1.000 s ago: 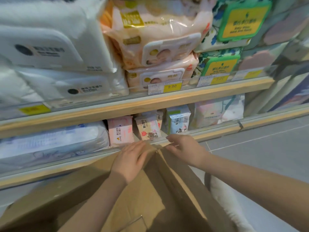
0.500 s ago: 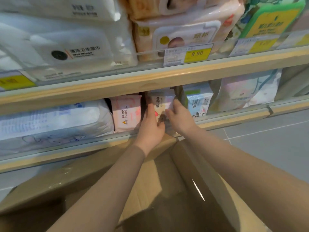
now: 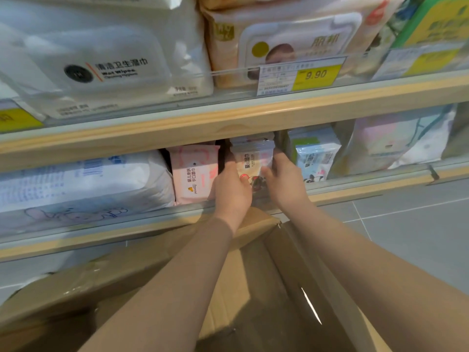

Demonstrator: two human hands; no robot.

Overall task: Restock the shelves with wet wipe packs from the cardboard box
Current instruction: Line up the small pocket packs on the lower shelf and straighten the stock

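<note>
Both hands reach over the lower shelf's front rail (image 3: 355, 185) and grip a beige wet wipe pack (image 3: 252, 161) standing upright on the lower shelf. Left hand (image 3: 232, 189) fingers curl round its left edge, right hand (image 3: 285, 177) fingers pinch its right edge. Pink pack (image 3: 194, 171) stands just beside on the left, blue pack (image 3: 314, 154) on the right, narrow gaps either side. Upper shelf edge (image 3: 228, 123) sits close above the pack top. Open cardboard box (image 3: 248, 262) lies below the forearms, on the floor (image 3: 406, 224).

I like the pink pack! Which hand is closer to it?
Left. The left hand sits right beside the pink pack; the right hand is farther off, across the beige pack both hold.
</note>
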